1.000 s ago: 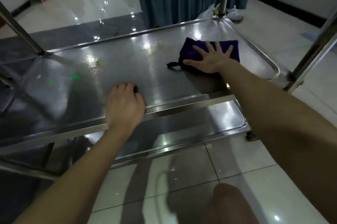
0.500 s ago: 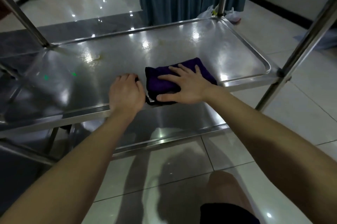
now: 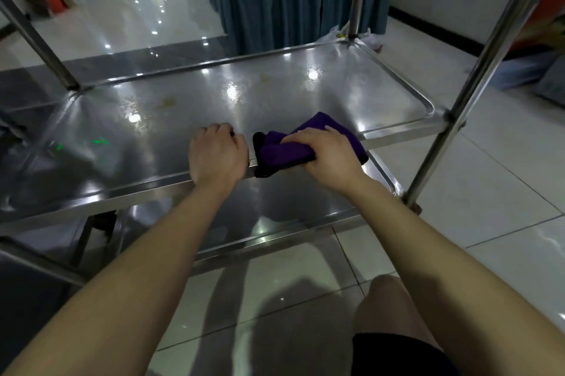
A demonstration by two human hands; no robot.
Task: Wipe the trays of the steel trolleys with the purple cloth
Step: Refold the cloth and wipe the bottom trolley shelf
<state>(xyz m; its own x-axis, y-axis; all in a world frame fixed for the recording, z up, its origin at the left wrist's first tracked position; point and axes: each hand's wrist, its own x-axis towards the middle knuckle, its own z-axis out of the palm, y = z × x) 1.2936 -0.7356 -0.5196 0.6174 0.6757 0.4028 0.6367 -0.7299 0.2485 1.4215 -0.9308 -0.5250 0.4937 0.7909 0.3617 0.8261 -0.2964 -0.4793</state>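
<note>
My right hand (image 3: 324,155) squeezes the soft purple cloth (image 3: 284,152), bunched on the front rim of the shiny flat steel tray (image 3: 275,94). Just left, my left hand (image 3: 217,155) sits curled on that rim; I cannot tell if it grips. Glossy floor tiles (image 3: 474,186) lie below.

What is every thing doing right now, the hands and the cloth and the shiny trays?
middle tray, shiny, yellowish stains near the back.
purple cloth, bunched up, at the middle tray's front rim.
right hand, grips the purple cloth.
left hand, fingers curled, rests on the front rim.
lower tray, shiny, partly hidden under the middle tray.
</note>
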